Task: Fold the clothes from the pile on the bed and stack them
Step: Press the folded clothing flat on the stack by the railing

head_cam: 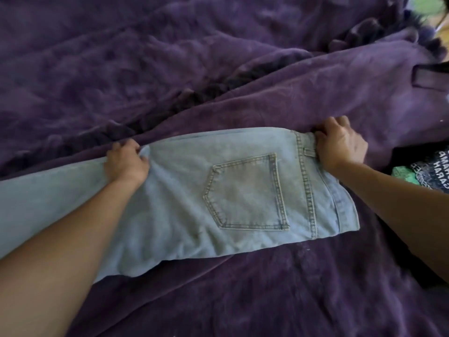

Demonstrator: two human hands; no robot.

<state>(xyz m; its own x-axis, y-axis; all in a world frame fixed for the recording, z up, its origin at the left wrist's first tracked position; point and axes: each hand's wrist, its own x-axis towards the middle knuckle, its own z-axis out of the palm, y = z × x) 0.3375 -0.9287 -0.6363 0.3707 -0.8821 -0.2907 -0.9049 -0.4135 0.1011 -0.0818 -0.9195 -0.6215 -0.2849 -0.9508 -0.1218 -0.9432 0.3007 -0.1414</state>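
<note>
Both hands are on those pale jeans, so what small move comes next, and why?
Probably bring the left hand across toward the right hand at the waistband. The light blue denim jeans already lie halved lengthwise, back pocket up, on the purple plush blanket, with the legs trailing left.

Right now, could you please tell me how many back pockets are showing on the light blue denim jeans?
1: a stitched patch pocket on the light blue denim jeans, between the left hand and the right hand. The jeans look folded in half, so another may be hidden underneath.
</note>
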